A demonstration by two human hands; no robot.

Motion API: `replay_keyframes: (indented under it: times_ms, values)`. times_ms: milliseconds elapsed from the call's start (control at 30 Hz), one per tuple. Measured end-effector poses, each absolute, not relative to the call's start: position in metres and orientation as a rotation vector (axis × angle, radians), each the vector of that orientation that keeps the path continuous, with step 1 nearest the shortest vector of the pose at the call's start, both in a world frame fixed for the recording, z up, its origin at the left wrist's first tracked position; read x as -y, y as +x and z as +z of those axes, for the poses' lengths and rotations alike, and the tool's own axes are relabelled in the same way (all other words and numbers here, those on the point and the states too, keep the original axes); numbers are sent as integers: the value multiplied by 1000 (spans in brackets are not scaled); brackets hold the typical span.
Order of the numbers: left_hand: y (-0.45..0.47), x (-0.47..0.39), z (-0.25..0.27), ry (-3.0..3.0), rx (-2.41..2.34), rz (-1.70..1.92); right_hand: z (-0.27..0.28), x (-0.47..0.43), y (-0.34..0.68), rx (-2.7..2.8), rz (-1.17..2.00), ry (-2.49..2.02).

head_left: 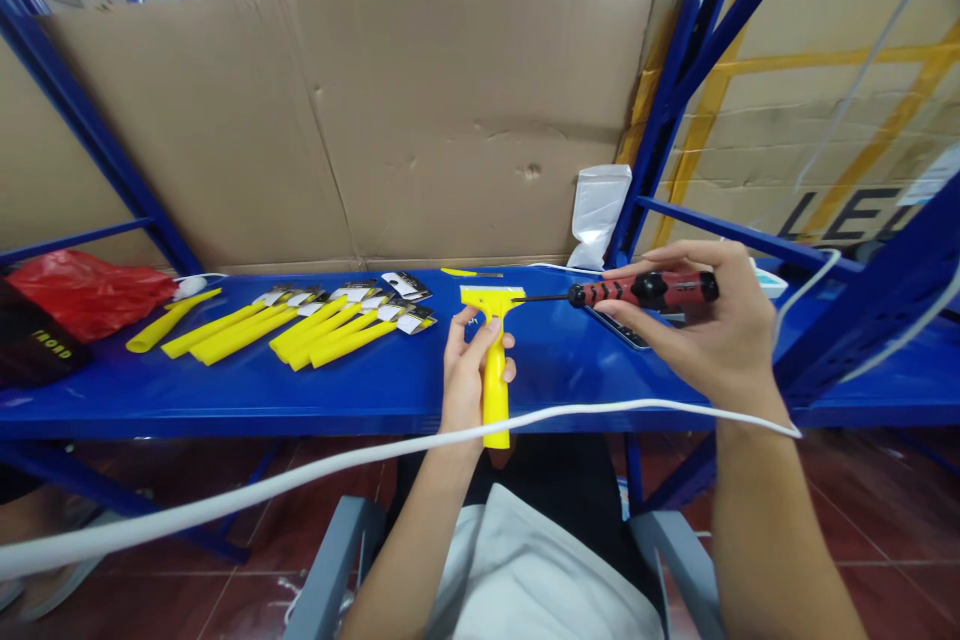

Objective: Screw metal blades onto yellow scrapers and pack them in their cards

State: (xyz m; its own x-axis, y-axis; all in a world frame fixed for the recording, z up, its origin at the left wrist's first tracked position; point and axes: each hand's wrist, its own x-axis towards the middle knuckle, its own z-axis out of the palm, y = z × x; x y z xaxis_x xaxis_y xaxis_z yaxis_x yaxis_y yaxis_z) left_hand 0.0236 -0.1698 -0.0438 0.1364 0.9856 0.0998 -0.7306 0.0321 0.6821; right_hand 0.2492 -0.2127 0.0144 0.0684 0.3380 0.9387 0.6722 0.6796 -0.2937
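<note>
My left hand (pixel 469 370) is closed around the handle of a yellow scraper (pixel 496 390), held upright over the front of the blue shelf. Its wide head with a pale blade edge points away from me. In my right hand (pixel 712 320) is a red and black screwdriver (pixel 637 291), lying level. The dark shaft reaches left, and its tip meets the right side of the scraper's head. Whether the tip sits in a screw is too small to tell. Behind the screwdriver a dark phone-like object (pixel 621 330) lies partly hidden.
Several yellow handles with packaged tags (pixel 330 330) lie to the left on the blue shelf (pixel 405 400). A red plastic bag (pixel 94 290), a yellow knife (pixel 459 272) and a white pouch (pixel 600 210) are there too. A white cable (pixel 300 485) crosses in front; cardboard (pixel 465 120) stands behind.
</note>
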Motion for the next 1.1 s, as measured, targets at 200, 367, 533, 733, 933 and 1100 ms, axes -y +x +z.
replay_keyframes:
  times_ms: [200,367,533,733,933,1100]
  values:
    - [24,168,-44,662,-464,1420,18,216,251,1634,-51,-865]
    - [24,168,-43,668,-469,1428,20,219,248,1629,-18,-836]
    - [24,170,-42,664,-467,1418,20,218,249,1560,-233,-959]
    - [25,169,-44,653,-456,1425,20,216,250,1657,-12,-820]
    - [24,170,-42,670,-469,1412,20,218,245,1631,36,-772]
    - [24,170,-41,678,-464,1407,20,216,243,1561,-108,-793]
